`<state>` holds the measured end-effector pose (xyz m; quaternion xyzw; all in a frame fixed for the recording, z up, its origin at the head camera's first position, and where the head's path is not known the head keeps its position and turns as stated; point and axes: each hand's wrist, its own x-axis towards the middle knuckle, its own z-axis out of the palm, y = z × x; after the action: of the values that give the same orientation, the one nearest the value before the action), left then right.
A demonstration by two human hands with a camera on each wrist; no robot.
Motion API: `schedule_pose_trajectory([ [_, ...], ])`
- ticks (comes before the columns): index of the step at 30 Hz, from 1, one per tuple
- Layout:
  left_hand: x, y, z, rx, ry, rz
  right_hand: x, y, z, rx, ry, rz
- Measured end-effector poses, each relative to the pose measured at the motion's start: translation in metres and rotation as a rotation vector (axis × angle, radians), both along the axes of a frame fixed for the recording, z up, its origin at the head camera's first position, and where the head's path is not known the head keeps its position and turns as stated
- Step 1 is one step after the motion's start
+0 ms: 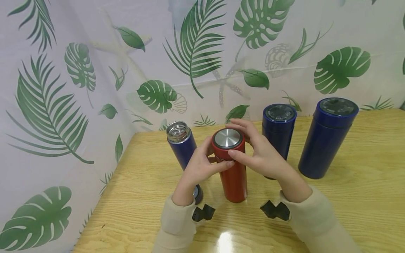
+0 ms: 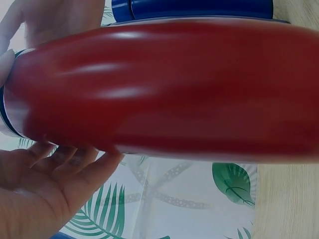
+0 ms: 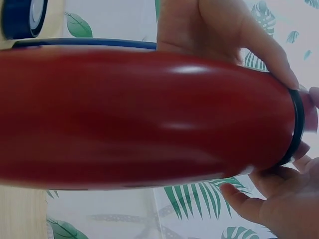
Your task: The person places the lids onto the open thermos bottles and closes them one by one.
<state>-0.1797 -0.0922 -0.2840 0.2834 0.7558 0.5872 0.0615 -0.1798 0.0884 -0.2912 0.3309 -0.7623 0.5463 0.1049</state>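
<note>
A red thermos (image 1: 235, 182) with a steel-topped red lid (image 1: 227, 138) stands almost upright in front of me. My left hand (image 1: 200, 163) grips its upper body from the left, the thumb across the front just under the lid. From the right, my right hand (image 1: 261, 151) holds the lid, thumb in front and fingers behind. In the right wrist view, a dark band (image 3: 298, 122) shows between lid and body, with the left thumb tip right at it. Behind my left hand, a blue thermos (image 1: 183, 149) has its steel mouth uncovered. Its lower part is hidden.
A blue lid (image 3: 22, 19), partly behind my left wrist in the head view, lies on the wooden table (image 1: 139, 207). Two lidded blue thermoses (image 1: 327, 140) stand to the right, one close behind my right hand. A leaf-print sheet (image 1: 152, 56) hangs behind the table.
</note>
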Motion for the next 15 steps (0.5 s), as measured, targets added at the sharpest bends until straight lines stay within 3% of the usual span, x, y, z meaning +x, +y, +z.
schedule_pose_trajectory([
  [15,-0.0005,-0.0008,-0.001,-0.006,0.02,-0.008,0.0015,-0.0087,0.0003,0.052,0.012,-0.23],
])
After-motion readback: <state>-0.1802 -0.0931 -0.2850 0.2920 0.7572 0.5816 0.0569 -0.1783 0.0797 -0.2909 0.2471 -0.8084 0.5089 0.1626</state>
